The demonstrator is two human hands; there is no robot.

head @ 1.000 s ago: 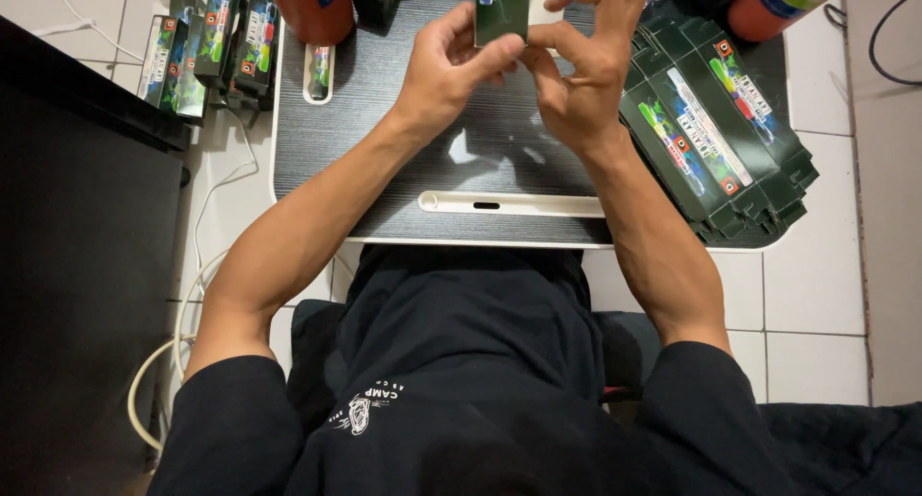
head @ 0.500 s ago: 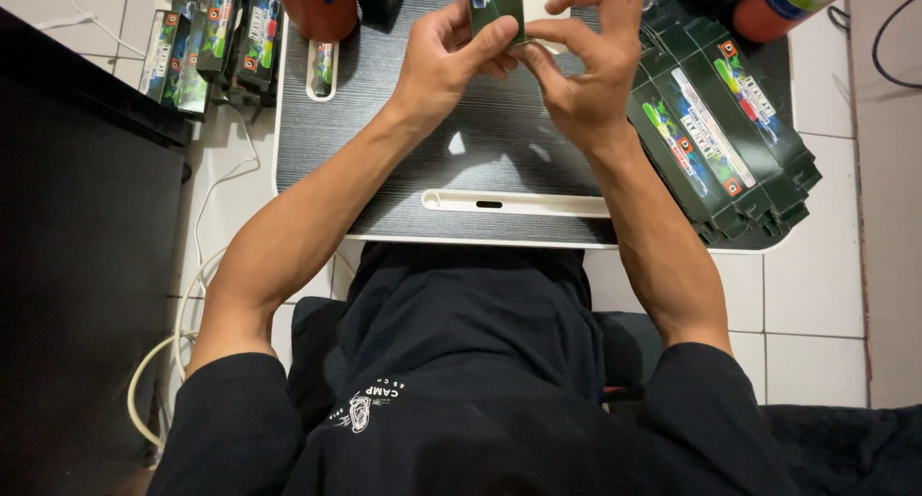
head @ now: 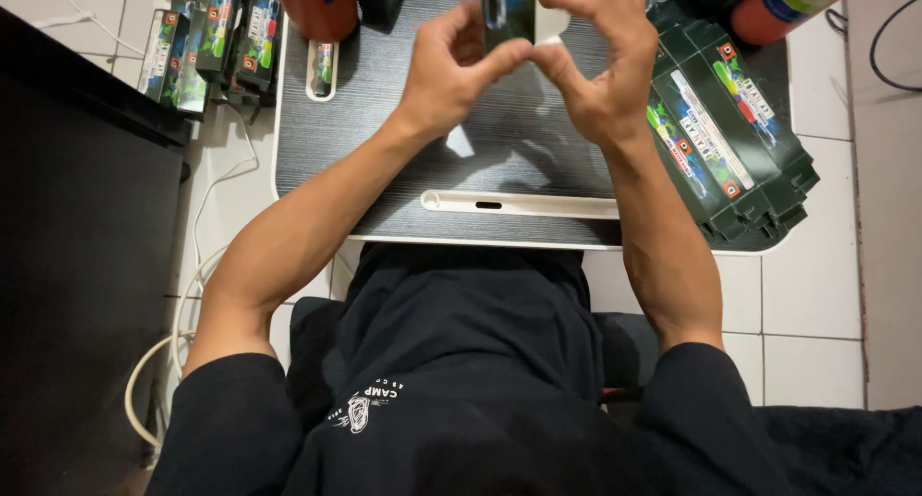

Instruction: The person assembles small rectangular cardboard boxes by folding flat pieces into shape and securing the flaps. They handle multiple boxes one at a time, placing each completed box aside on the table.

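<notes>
The dark wood-grain counter [head: 384, 160] with its white rim fills the middle of the view, a long white slot [head: 519, 205] running along its near edge. Over the last second the whole scene has slid slightly down the frame, and the two forearms have spread a little wider apart, while the hands remain raised over the far part of the counter.

On the right side of the counter lies a fanned stack of flat dark green cartons [head: 735, 131] with colourful printing; it has not moved. Beyond the counter's left edge, a second row of green cartons [head: 206, 40] stands on the white tiled floor [head: 816, 294]. An orange-red cylinder [head: 317, 1] sits at the far left of the counter, another [head: 783, 6] at the far right corner.

The left hand [head: 447, 69] and right hand [head: 600, 59] are both closed in a narrow pinch on one small dark green carton [head: 507, 11]. It stands upright between them, cut off by the top edge of the frame. The left thumb and fingers press its left side, the right thumb meets its lower right corner, and the two thumb tips nearly touch beneath it, as before.
</notes>
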